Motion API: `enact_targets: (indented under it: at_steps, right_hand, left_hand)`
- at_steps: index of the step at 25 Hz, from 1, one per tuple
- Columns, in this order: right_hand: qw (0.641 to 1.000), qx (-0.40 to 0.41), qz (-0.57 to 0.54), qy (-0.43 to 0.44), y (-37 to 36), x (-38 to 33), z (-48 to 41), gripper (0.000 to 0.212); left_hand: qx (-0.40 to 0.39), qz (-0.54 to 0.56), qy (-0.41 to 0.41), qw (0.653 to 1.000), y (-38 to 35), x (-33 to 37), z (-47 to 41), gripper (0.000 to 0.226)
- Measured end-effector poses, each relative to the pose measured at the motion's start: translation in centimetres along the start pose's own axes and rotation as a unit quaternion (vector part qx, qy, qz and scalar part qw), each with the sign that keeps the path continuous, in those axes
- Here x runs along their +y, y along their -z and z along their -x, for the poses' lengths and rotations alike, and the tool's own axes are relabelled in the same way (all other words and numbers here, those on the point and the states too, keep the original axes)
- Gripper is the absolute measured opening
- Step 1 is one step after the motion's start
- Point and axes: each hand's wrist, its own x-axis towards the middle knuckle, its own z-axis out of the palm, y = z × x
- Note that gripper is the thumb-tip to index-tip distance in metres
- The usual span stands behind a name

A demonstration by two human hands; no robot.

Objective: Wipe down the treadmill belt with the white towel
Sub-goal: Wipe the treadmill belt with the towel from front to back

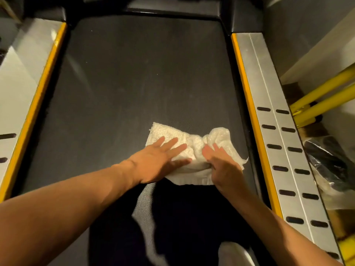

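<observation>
The dark grey textured treadmill belt [134,83] is the reference surface. The white terry-cloth towel [194,143] lies on the belt, in its near half and right of its centreline, crumpled and bunched at the middle.

Left hand [159,160]: laid palm down on the left part of the towel, fingers [172,144] straight and slightly spread, pressing the cloth flat against the belt. It grasps nothing.

Right hand [224,169]: placed on the right part of the towel, fingers [208,150] bent, gathering a fold of cloth at the bunched middle. A frayed towel corner projects from under this hand toward the belt's right edge.

Both bare forearms extend over the near end of the belt, above a dark garment [192,217].

A yellow edge strip [247,104] borders the belt on the right; just beyond it runs a brushed silver side rail [269,112] with two rows of black oval pads. A matching silver side rail [23,73] flanks the belt's left edge. A black front cover [172,6] closes the belt's far end. Well right of the belt lie yellow metal tubes [326,93] and a black plastic-wrapped item [330,162].
</observation>
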Motion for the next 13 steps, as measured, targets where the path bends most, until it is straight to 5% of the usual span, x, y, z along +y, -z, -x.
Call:
enact_targets:
  at_steps: [4,8,13]
  right_hand:
    - [0.997,0.071,0.029,0.023,-3.5,-4.3,-1.7,0.043]
    - [0.998,0.028,-0.029,0.051,-4.6,-5.9,0.6,0.045]
    - [0.993,0.017,0.099,0.069,-4.5,-6.2,-2.8,0.044]
  left_hand:
    - [-0.024,-0.046,0.031,0.998,1.3,-2.2,-0.1,0.052]
    - [-0.004,-0.028,0.029,0.999,-0.4,-3.4,3.4,0.056]
    - [0.028,0.039,0.128,0.991,-3.9,-3.3,6.2,0.049]
